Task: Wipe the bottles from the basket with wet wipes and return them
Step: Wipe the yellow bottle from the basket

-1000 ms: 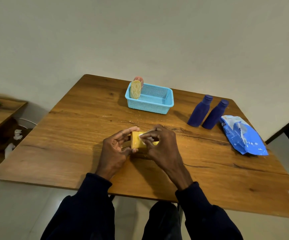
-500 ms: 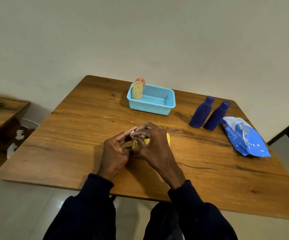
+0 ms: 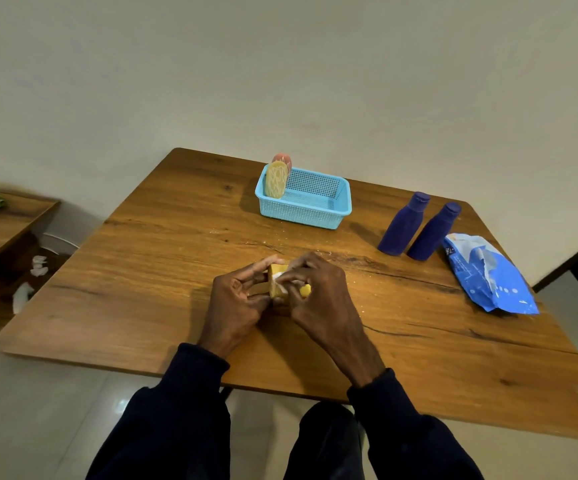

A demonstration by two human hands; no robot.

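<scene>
- The worktop [image 3: 163, 271] is carrying everything, and the work is happening at its near middle, straight in front of the person.
- The blue wet-wipe pack [image 3: 488, 275] is lying opened at the right edge, well apart from the hands.
- The light-blue basket [image 3: 301, 211] is sitting at the far side. A patterned yellow bottle [image 3: 276, 180] and a pink bottle [image 3: 282, 159] are standing in its left end.
- Two dark-blue bottles [image 3: 401, 225] are standing upright between the basket and the pack. Whether they are wiped is not showing.
- The left grip [image 3: 235, 299] is clasping one end of the plain yellow bottle [image 3: 304, 291], steadying it.
- The right grip [image 3: 318, 289] is curling over that bottle and pinching the wipe against it.
- The plain yellow bottle is lying sideways between both hands, low over the worktop; whether it is touching the wood is hidden.
- The white wipe [image 3: 280, 280] is peeking out under the right fingers, so the wiping step seems to be in hand. The next move is probably calling for turning the bottle to reach its unwiped faces, then carrying it to the basket's free right part.
</scene>
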